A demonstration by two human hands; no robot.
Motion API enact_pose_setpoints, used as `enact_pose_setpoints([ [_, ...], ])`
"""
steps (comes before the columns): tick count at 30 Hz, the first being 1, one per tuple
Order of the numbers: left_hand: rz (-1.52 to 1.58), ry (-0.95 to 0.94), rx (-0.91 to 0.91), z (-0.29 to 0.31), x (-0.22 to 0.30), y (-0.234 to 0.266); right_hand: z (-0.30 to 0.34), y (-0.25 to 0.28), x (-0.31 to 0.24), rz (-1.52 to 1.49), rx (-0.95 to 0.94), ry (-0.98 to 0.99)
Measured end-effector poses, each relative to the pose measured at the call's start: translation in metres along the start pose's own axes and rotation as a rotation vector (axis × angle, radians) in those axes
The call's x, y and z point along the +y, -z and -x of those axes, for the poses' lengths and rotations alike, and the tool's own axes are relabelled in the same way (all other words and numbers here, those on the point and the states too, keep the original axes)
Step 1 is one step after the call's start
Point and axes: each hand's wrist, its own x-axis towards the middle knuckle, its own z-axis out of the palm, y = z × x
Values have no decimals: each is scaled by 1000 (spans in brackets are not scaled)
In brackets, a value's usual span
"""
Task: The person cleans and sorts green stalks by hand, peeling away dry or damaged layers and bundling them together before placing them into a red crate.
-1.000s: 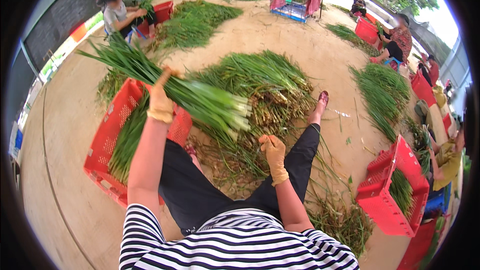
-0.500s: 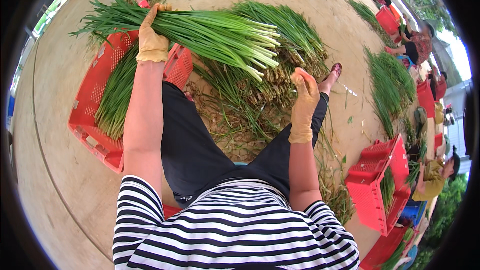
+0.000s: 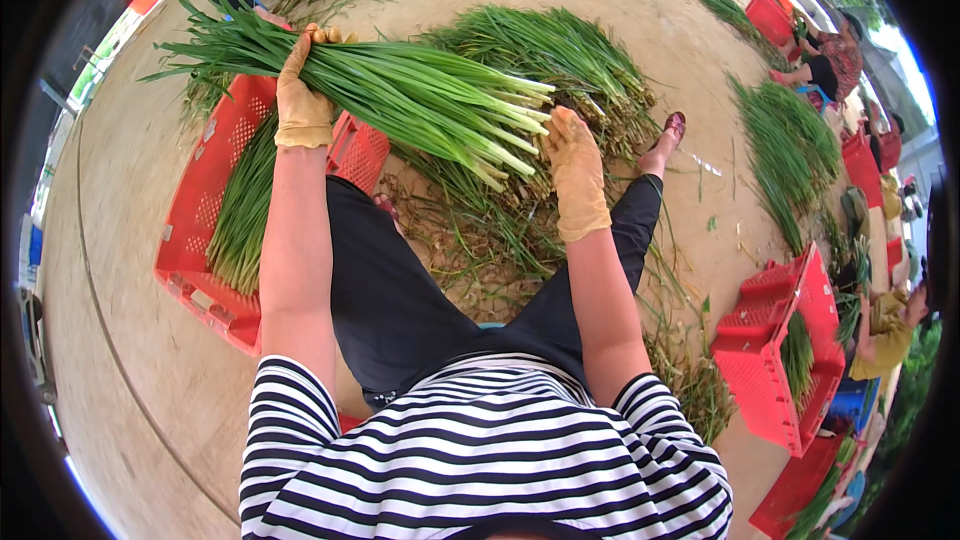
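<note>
A large bunch of garlic chives (image 3: 430,90), green leaves with pale stem ends, is raised in front of me. My left hand (image 3: 303,100), in a tan rubber glove, is wrapped round its leafy part; the leaf tips fan out to the left and the stem ends point right. Beside those ends is my right hand (image 3: 577,165), gloved alike, its fingers bent and pressed together. Whether a stem is between them I cannot make out. Under my left forearm, a red plastic crate (image 3: 190,225) holds more chives (image 3: 240,230) laid lengthwise.
A heap of untidy chives (image 3: 560,55) with brownish bases lies on the concrete floor ahead. Loose trimmings (image 3: 470,260) are scattered between my legs. To the right are another red crate (image 3: 770,370) and a chive pile (image 3: 790,160). Several people sit working around the yard.
My right hand has moved left to the stem ends, its fingers drawing close to them. The left hand still grips the bunch, which now slants slightly more downward to the right.
</note>
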Motion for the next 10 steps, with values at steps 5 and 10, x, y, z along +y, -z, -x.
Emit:
enact_pose_setpoints([
  [5, -23, 7, -100, 3, 0, -6, 2, 7, -9, 305, -78, -169],
  [10, -433, -169, 33, -8, 0, 45, -16, -3, 30, 304, -336, -314],
])
